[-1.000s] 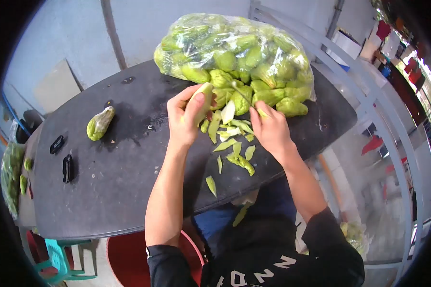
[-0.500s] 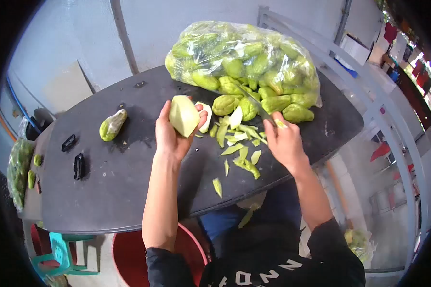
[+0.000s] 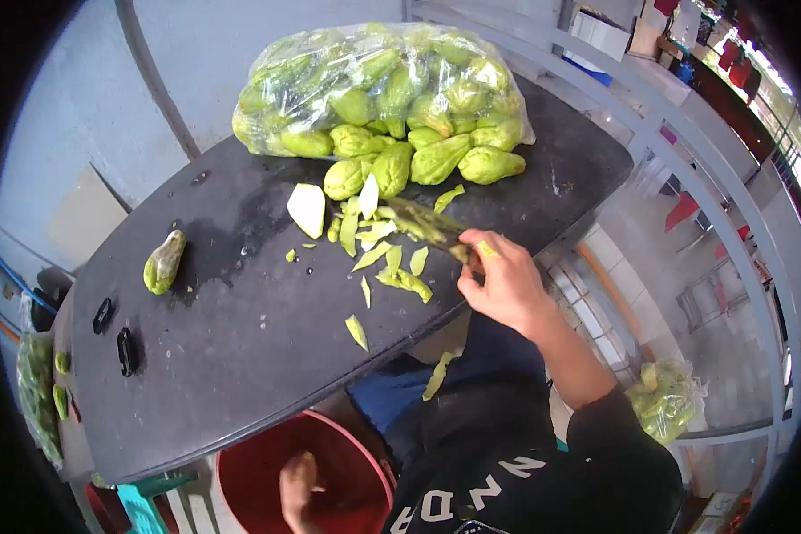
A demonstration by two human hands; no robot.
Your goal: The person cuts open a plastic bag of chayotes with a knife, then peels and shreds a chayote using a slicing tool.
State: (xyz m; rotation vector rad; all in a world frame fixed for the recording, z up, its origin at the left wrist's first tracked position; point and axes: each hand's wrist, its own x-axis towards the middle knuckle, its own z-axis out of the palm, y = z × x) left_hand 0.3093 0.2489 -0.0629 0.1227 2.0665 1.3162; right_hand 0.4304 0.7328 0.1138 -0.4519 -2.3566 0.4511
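Note:
My right hand (image 3: pixel 510 283) is closed around the handle of a knife (image 3: pixel 429 224), its blade over green peelings (image 3: pixel 384 240) on the dark table. Down inside a red tub (image 3: pixel 256 445) below the table edge, my left hand (image 3: pixel 295 491) is blurred, and its fingers do not show clearly. A pale peeled piece of chayote (image 3: pixel 306 212) lies left of the peelings. Behind them, several unpeeled chayotes (image 3: pixel 440 158) spill from a large clear plastic bag (image 3: pixel 378 80) full of them.
One chayote (image 3: pixel 164 262) lies on the left of the table (image 3: pixel 231 356), near two black objects (image 3: pixel 126 351). A grey metal railing (image 3: pixel 685 111) runs along the right. Another bag of produce (image 3: pixel 666 399) sits on the floor, and a teal stool (image 3: pixel 147 505) stands at lower left.
My left hand has gone from above the table down into the red tub, and the peeled chayote it held no longer shows. The knife blade has swung lower over the peelings. The view has shifted.

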